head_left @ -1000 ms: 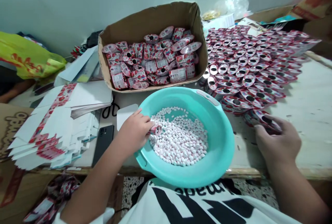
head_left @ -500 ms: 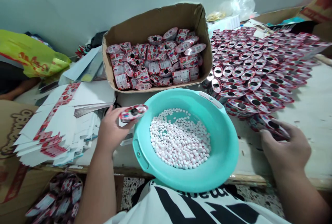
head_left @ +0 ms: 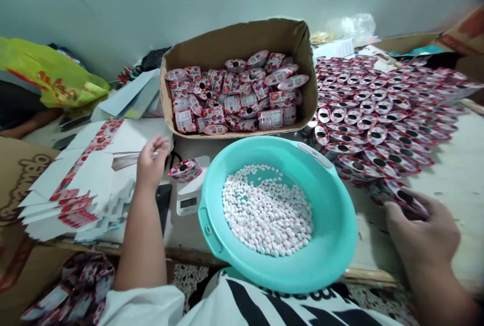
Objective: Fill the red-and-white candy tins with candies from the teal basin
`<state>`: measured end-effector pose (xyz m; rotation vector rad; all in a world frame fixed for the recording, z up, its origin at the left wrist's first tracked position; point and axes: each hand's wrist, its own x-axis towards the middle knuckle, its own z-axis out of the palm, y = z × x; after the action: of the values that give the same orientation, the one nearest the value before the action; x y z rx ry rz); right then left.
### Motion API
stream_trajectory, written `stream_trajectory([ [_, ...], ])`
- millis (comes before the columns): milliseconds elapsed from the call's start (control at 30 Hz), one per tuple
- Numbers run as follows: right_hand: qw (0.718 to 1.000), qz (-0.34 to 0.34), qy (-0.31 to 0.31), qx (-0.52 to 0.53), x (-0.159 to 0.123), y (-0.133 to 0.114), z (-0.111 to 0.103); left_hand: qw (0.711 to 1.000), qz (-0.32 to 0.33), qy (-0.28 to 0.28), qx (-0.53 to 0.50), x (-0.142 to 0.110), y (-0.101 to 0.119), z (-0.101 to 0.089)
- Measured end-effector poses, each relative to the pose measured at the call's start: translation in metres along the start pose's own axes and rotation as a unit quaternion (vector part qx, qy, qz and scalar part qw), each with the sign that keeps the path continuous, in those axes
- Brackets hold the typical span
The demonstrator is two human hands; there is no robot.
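Packet [head_left: 185, 170] on scale [head_left: 195, 187] beside teal basin [head_left: 335, 238] of tablets [head_left: 270, 217]; left fingers [head_left: 164, 145] near cards [head_left: 94, 175]; right fingers [head_left: 427, 200] gripping second packet [head_left: 406, 198].

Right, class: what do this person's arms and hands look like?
The left hand and right hand are ungloved, with bare forearms. A white sleeve shows on the left arm; no right sleeve is visible. The shirt has black print.

Likely packing workshop | worktable [head_left: 449, 175] | stacked cartons [head_left: 376, 134] | candy basin [head_left: 340, 250] | scale, partly covered [head_left: 188, 204]

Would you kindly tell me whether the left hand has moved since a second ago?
Yes: the left hand moved leftward, away from the teal basin, whose rim it overlapped earlier.
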<state>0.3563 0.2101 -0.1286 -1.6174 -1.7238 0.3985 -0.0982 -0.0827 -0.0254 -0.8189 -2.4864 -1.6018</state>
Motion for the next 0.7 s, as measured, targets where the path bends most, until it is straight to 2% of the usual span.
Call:
stream_trajectory([
  [33, 1.0, -0.001, -0.001, 0.003, 0.0, -0.001, 0.0, 0.999, 0.02, -0.003, 0.033, 0.015, 0.012, 0.007],
  [100, 1.0, -0.009, 0.0, 0.002, 0.0, -0.001, -0.001, 0.987, 0.068, -0.097, 0.111, 0.047, 0.033, 0.031],
  [167, 1.0, -0.018, -0.001, 0.003, 0.0, 0.001, 0.0, 0.953, 0.099, -0.195, 0.212, 0.075, 0.046, 0.063],
  [200, 1.0, -0.021, -0.001, 0.004, 0.0, 0.002, 0.0, 0.922, 0.112, -0.248, 0.276, 0.087, 0.048, 0.079],
  [233, 1.0, -0.023, 0.001, 0.007, 0.0, 0.003, 0.0, 0.906, 0.112, -0.281, 0.295, 0.096, 0.047, 0.093],
  [333, 1.0, -0.016, -0.005, 0.019, 0.001, 0.005, -0.001, 0.88, 0.117, -0.337, 0.316, 0.11, 0.04, 0.119],
  [400, 1.0, -0.006, -0.02, 0.021, 0.002, 0.004, -0.003, 0.872, 0.136, -0.345, 0.318, 0.109, 0.036, 0.123],
  [500, 0.999, -0.001, -0.032, 0.023, 0.002, 0.001, -0.006, 0.876, 0.169, -0.325, 0.313, 0.102, 0.037, 0.118],
  [700, 0.999, 0.021, -0.027, 0.021, 0.0, -0.001, -0.007, 0.93, 0.174, -0.215, 0.244, 0.089, 0.053, 0.087],
])
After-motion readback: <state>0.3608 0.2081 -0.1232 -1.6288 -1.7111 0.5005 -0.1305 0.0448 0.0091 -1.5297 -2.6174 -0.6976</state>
